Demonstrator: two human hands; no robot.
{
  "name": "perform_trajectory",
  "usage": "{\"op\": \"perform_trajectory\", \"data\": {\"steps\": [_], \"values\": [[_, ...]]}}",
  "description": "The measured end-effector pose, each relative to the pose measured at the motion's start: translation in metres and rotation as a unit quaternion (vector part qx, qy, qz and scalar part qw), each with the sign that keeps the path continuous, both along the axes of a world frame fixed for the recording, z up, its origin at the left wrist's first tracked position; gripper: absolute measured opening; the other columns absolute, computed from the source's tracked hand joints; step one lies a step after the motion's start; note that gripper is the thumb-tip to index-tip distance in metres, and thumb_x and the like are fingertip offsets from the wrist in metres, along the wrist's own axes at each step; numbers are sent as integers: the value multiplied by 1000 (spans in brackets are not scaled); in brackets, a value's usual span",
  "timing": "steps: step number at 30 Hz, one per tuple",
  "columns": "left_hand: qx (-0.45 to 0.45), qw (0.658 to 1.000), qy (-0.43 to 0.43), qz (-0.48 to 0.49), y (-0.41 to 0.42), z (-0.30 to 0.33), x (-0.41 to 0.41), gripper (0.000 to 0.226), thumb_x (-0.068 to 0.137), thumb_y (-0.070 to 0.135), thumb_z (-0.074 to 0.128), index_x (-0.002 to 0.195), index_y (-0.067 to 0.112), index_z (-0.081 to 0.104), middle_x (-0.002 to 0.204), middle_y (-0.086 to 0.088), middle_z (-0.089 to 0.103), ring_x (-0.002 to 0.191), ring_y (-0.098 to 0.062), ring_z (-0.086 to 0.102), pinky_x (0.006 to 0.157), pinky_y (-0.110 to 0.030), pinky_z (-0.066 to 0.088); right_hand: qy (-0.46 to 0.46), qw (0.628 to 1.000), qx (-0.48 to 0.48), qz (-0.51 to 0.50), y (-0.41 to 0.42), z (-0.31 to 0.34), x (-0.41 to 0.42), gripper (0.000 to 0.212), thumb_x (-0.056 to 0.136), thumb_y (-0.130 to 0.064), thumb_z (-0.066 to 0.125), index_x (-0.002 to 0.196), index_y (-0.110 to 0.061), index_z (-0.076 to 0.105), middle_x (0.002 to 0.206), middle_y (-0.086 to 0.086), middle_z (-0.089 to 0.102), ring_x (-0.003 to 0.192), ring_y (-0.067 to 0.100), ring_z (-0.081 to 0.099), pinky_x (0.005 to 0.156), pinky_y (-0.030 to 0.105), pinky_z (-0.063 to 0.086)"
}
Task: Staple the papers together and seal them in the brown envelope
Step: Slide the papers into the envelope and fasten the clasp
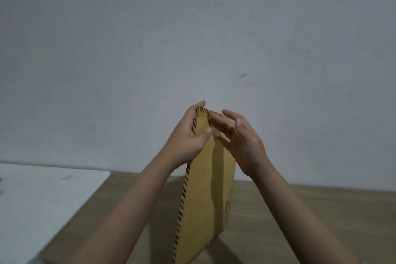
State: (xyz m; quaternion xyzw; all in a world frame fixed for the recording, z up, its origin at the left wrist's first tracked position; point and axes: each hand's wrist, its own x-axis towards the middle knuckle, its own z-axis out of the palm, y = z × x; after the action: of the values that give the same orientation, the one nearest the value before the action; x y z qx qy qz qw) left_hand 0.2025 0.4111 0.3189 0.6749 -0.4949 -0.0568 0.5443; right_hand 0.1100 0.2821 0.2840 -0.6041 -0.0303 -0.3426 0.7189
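envelope: brown envelope [205,188] held upright above wooden table [300,221]
left hand [186,135]: top corner pinched, thumb in front
right hand [242,137]: fingers straight, top edge touched

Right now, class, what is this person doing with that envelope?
A person holds a brown paper envelope with a red-and-black striped border upright, its bottom edge at the light wooden table. The left hand grips the envelope's upper left edge, thumb on the near face. The right hand has its fingers at the top, where the flap is, seemingly folding or pressing it. No papers or stapler are visible. A white board lies at the left.
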Motion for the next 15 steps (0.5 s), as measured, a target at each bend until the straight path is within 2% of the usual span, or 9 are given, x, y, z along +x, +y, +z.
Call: {"op": "perform_trajectory", "data": {"steps": [2, 4, 5, 7, 8, 10, 11, 13, 15], "values": [[-52, 998, -29, -9, 8, 4, 5, 58, 94, 8, 51, 136, 41, 28, 116, -2, 57, 97, -22, 63, 87, -45, 55, -26, 999, -14, -16, 2, 7, 3, 33, 100, -24, 33, 128, -8, 44, 124, 10, 64, 120, 21, 57, 103, 45, 42], [-102, 994, -25, -22, 15, 11, 10, 60, 93, -1, 48, 130, 44, 32, 98, -14, 58, 79, -42, 57, 69, -50, 53, -40, 990, -70, -113, 0, 8, 7, 25, 96, -19, 46, 119, -12, 52, 118, 7, 66, 115, 20, 59, 101, 47, 46], [-124, 992, -28, -23, 18, 13, 14, 58, 92, -5, 46, 127, 41, 37, 94, -17, 58, 75, -44, 54, 65, -47, 51, -40, 977, -110, -179, -3, 5, 10, 23, 93, -21, 53, 116, -17, 56, 117, 2, 65, 114, 17, 59, 100, 47, 46], [-147, 987, -62, -5, 24, 17, 22, 51, 89, -12, 45, 113, 32, 55, 94, -4, 61, 80, -31, 57, 67, -34, 49, -15, 950, -158, -267, -11, -5, 14, 31, 86, -29, 61, 116, -31, 55, 123, -7, 57, 119, 10, 52, 103, 45, 44], [-143, 987, -76, 10, 28, 18, 26, 50, 87, -14, 45, 102, 30, 64, 92, 6, 64, 79, -28, 57, 65, -31, 47, 1, 948, -156, -278, -16, -11, 15, 38, 84, -32, 63, 120, -36, 51, 129, -9, 51, 123, 9, 47, 105, 43, 42], [-125, 988, -76, 38, 36, 21, 33, 51, 86, -14, 46, 86, 30, 70, 81, 14, 68, 72, -34, 56, 60, -31, 42, 35, 953, -146, -265, -25, -22, 16, 53, 81, -37, 65, 129, -43, 41, 139, -13, 40, 130, 10, 38, 107, 39, 36], [-121, 989, -68, 48, 40, 22, 36, 49, 87, -14, 47, 85, 28, 71, 81, 18, 69, 72, -26, 60, 63, -27, 44, 48, 956, -147, -251, -28, -28, 17, 59, 80, -38, 65, 131, -45, 37, 141, -18, 37, 133, 11, 35, 107, 39, 35], [-119, 989, -54, 67, 49, 22, 46, 41, 87, -13, 48, 90, 21, 70, 90, 18, 68, 81, 1, 62, 72, -12, 46, 64, 967, -138, -206, -32, -41, 21, 60, 83, -32, 66, 132, -46, 35, 139, -24, 35, 132, 14, 37, 106, 44, 39], [-114, 988, -41, 99, 58, 17, 61, 36, 88, -12, 48, 96, 16, 69, 95, 12, 66, 74, 7, 60, 69, -6, 44, 83, 972, -132, -176, -29, -55, 27, 57, 84, -22, 68, 129, -43, 40, 136, -20, 39, 129, 15, 42, 102, 48, 46]]}}
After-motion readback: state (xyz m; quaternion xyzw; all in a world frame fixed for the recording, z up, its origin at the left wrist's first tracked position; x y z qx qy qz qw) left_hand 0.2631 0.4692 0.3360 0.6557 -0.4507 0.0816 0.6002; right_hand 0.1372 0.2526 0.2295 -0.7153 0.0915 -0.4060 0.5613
